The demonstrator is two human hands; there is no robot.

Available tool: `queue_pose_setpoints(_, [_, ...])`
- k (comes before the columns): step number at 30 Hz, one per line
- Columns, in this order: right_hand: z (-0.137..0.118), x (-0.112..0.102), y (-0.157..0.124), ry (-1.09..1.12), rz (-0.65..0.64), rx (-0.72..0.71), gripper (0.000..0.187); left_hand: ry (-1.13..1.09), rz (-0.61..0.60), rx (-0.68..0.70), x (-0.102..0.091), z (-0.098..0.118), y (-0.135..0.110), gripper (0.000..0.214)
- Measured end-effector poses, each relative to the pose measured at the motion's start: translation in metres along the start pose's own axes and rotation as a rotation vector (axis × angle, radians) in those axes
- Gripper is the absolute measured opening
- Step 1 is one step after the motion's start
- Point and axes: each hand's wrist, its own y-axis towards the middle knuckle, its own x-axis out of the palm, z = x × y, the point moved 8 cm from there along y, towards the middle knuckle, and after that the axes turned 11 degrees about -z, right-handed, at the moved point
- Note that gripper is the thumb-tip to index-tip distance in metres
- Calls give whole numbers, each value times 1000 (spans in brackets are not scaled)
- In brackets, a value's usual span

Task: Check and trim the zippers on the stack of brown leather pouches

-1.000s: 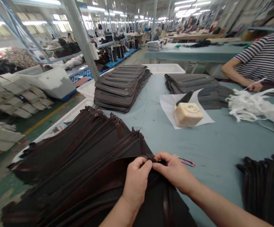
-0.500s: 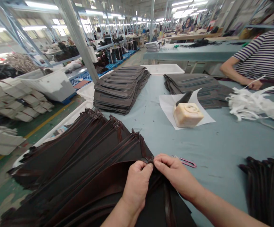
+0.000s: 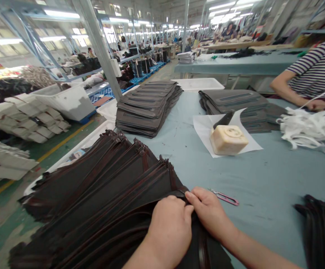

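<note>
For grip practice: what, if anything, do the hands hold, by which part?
Left hand and right hand grip a dark panel by its edge; exact contact is hidden.

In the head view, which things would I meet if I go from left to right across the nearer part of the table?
Pile of dark pieces (it runs on under the hands) → left hand → right hand → pink scissors → second dark pile, at the right edge.

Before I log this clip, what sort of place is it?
Probably a bag or garment factory: a stack of grey panels, piled dark pieces, and rows of strip lights.
</note>
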Motion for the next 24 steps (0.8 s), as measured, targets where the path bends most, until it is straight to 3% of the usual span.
queue_pose_setpoints(3, [-2, 0, -2, 78, -69, 14, 40, 173, 72, -110, -34, -16, 10, 41])
queue_pose_setpoints(6, [1, 4, 7, 302, -265, 77, 40, 352, 200, -205, -55, -36, 24, 21])
queue_pose_setpoints(8, [9, 3, 21, 426, -339, 155, 37, 452, 181, -269, -49, -48, 30, 15])
queue_pose_setpoints(10, [20, -3, 43, 455, -303, 196, 31, 519, 167, -319, -39, -52, 32, 16])
queue_pose_setpoints(15, [30, 5, 94, 333, -225, 84, 22, 546, 158, -355, -23, -48, 24, 16])
queue_pose_setpoints(18, [28, 14, 101, 248, -201, 30, 22, 510, 181, -386, -26, -48, 19, 19])
queue_pose_setpoints(24, [26, 9, 94, 91, -143, 27, 16, 527, 233, -426, -35, -42, 13, 19])
